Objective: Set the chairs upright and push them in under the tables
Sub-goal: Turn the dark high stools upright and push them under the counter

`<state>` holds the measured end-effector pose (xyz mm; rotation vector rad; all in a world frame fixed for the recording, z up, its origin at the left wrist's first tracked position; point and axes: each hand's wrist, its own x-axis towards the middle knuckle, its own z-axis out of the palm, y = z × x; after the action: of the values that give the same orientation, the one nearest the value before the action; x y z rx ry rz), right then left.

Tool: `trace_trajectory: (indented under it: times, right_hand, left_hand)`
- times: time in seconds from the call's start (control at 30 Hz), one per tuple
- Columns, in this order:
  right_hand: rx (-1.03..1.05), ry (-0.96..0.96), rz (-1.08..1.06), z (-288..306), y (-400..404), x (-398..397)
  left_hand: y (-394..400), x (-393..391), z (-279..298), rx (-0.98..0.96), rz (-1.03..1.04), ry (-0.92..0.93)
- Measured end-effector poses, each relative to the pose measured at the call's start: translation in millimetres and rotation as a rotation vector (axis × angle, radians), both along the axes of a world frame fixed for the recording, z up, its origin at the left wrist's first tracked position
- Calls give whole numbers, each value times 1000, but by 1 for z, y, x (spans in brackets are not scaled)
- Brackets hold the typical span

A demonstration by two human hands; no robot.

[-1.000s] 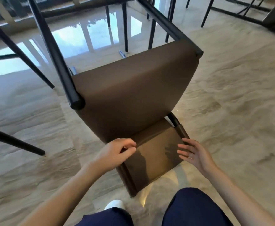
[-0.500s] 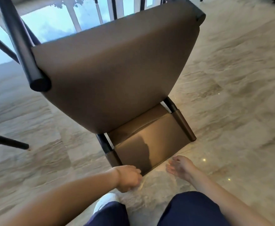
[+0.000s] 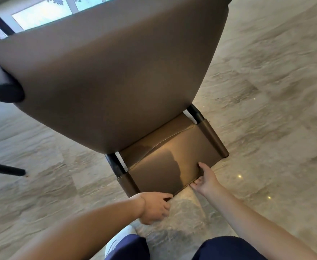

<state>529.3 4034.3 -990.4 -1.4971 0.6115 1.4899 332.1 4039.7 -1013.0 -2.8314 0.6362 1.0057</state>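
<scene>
A brown leather chair lies tipped on its back on the marble floor. Its seat (image 3: 112, 77) rises toward me and fills the upper half of the view. Its backrest (image 3: 172, 166) lies flat on the floor just in front of my knees. One black chair leg (image 3: 1, 85) juts out at the upper left. My left hand (image 3: 153, 207) is curled under the top edge of the backrest at its near left part. My right hand (image 3: 205, 180) grips the same edge further right, thumb on the leather and fingers underneath.
Another black leg tip (image 3: 13, 170) reaches in from the left edge, just above the floor. Glossy marble floor (image 3: 266, 109) stretches to the right of the chair. My dark-trousered knees and a white shoe (image 3: 120, 241) are at the bottom.
I have leaned closer and lower to the chair. Both hands moved from beside the backrest down to its top edge and took hold of it.
</scene>
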Motion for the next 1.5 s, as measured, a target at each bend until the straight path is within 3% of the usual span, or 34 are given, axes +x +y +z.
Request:
trace_trajectory:
  times: [0.43,0.57,0.77,1.03,1.23,1.4,1.5]
  right_hand:
    - [-71,-26,-4,16,4,4]
    - [-95,-18,-11,56,2,-2]
    - [-106,30,-42,145,3,-20]
    - [-97,21,-6,273,28,-40]
    - [-81,6,-4,373,68,-55]
    - [-71,-31,48,456,112,-73]
    - [-71,-37,90,497,141,-85]
  left_hand:
    - [-13,-2,-16,186,-98,53]
    - [-12,-14,18,87,-6,73]
    - [-18,-23,127,51,37,167]
    - [5,-49,275,82,127,118]
    - [44,-62,366,122,68,79]
    - [77,-77,432,85,168,-24]
    - [106,-96,476,76,312,-188]
